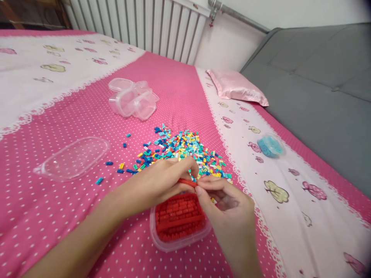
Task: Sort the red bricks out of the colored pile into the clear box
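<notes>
**Red strip (pixel 188 183) Is Hanging Near a Packed Tub (pixel 171 246)**

The left hand (pixel 162 173) is curling its fingers around the red strip, while the right hand (pixel 232 197) is pinching the strip's right end between thumb and fingertips. Neither hand is spreading wide; the 2 are nearly meeting. The strip is hanging in the air by the tub's far side, and the fingers are hiding part of it.

Below, red bricks (pixel 179 212) are filling the tub in close rows. Just beyond, a mixed pile (pixel 185 144) is spreading over the pink bedcover (pixel 121 251), with a clear lid (pixel 77 158) lying off to the left.

The likeliest trouble is coming from the grip: if the strip is made of joined bricks, uneven pressure from the 2 hands could be bending it until it pops apart, scattering pieces into the pile. The soft bedcover is also offering poor support, so a wrist knocking the rim could be tipping the tub and loosening its rows. A low left forearm could be brushing stray bricks (pixel 120 171) farther away.
</notes>
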`<state>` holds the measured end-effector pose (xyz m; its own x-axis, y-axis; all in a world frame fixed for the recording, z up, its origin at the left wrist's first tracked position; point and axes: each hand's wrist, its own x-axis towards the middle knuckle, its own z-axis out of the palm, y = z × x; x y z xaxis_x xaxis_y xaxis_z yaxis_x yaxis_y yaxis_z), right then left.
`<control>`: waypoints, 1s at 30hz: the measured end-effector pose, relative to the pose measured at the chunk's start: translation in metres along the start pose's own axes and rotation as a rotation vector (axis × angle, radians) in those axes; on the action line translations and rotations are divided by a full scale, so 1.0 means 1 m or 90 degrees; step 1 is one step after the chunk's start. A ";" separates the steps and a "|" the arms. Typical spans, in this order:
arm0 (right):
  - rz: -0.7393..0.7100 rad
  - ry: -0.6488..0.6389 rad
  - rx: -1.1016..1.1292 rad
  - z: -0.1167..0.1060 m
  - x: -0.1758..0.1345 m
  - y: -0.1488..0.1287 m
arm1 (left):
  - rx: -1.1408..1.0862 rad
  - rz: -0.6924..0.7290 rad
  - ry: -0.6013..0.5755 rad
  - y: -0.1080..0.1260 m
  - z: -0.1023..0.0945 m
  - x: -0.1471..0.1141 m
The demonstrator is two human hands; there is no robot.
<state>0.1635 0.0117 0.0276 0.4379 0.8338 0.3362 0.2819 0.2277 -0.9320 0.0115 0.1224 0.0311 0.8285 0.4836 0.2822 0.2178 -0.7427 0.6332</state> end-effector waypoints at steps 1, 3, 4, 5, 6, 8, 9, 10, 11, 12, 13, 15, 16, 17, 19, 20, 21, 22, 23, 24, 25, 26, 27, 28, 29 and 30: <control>0.011 0.005 0.014 0.001 0.000 0.000 | 0.006 -0.009 0.003 0.001 0.001 0.001; 0.029 0.013 0.031 0.002 0.002 -0.001 | 0.023 -0.028 0.001 0.004 0.001 0.003; 0.034 0.017 0.030 0.003 0.002 -0.001 | 0.032 -0.039 -0.002 0.005 0.001 0.003; 0.034 0.021 0.025 0.003 0.003 0.000 | 0.040 -0.051 -0.007 0.006 0.001 0.004; 0.033 0.024 0.019 0.003 0.003 0.000 | 0.047 -0.059 -0.011 0.007 0.001 0.005; 0.037 0.019 0.013 0.003 0.003 0.002 | 0.060 -0.063 -0.012 0.009 0.001 0.006; 0.044 0.012 0.016 0.003 0.004 0.003 | 0.067 -0.056 -0.010 0.009 0.001 0.006; 0.054 0.004 0.023 0.002 0.004 0.004 | 0.073 -0.043 -0.007 0.010 0.001 0.006; 0.065 -0.006 0.030 0.002 0.004 0.005 | 0.080 -0.028 -0.002 0.010 0.002 0.006; 0.074 -0.013 0.036 0.001 0.004 0.006 | 0.088 -0.014 0.001 0.011 0.002 0.006; 0.078 -0.017 0.042 0.001 0.005 0.006 | 0.096 -0.005 0.003 0.011 0.002 0.006; 0.075 -0.020 0.046 0.000 0.006 0.007 | 0.103 -0.002 0.003 0.010 0.002 0.005; 0.068 -0.017 0.045 0.000 0.006 0.006 | 0.098 -0.001 0.007 0.009 0.001 0.005; 0.057 -0.011 0.042 -0.001 0.007 0.006 | 0.089 0.004 0.011 0.008 0.001 0.004; 0.032 0.003 0.031 -0.003 0.009 0.005 | 0.058 0.029 0.029 0.005 -0.002 0.004; 0.020 0.011 0.025 -0.004 0.010 0.004 | 0.045 0.044 0.043 0.003 -0.003 0.003; 0.009 0.016 0.017 -0.006 0.010 0.004 | 0.041 0.057 0.059 0.002 -0.005 0.003; 0.003 0.018 0.008 -0.008 0.011 0.003 | 0.044 0.070 0.077 0.002 -0.006 0.003; 0.001 0.017 -0.003 -0.010 0.011 0.003 | 0.052 0.081 0.095 0.002 -0.008 0.003; 0.003 0.012 -0.012 -0.012 0.011 0.003 | 0.061 0.091 0.114 0.002 -0.009 0.003; 0.012 0.004 -0.017 -0.013 0.010 0.003 | 0.066 0.100 0.129 0.002 -0.009 0.003; 0.020 -0.005 -0.020 -0.014 0.010 0.003 | 0.064 0.109 0.142 0.003 -0.009 0.003; 0.026 -0.012 -0.021 -0.015 0.009 0.003 | 0.056 0.114 0.152 0.004 -0.009 0.004; 0.027 -0.018 -0.026 -0.016 0.008 0.003 | 0.047 0.116 0.158 0.004 -0.009 0.004; 0.022 -0.021 -0.034 -0.016 0.008 0.003 | 0.039 0.118 0.162 0.005 -0.008 0.004; 0.011 -0.023 -0.047 -0.016 0.007 0.004 | 0.032 0.122 0.166 0.006 -0.008 0.004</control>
<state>0.1817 0.0105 0.0289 0.4132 0.8549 0.3135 0.3369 0.1763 -0.9249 0.0118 0.1233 0.0415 0.6980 0.4310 0.5720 0.1019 -0.8503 0.5163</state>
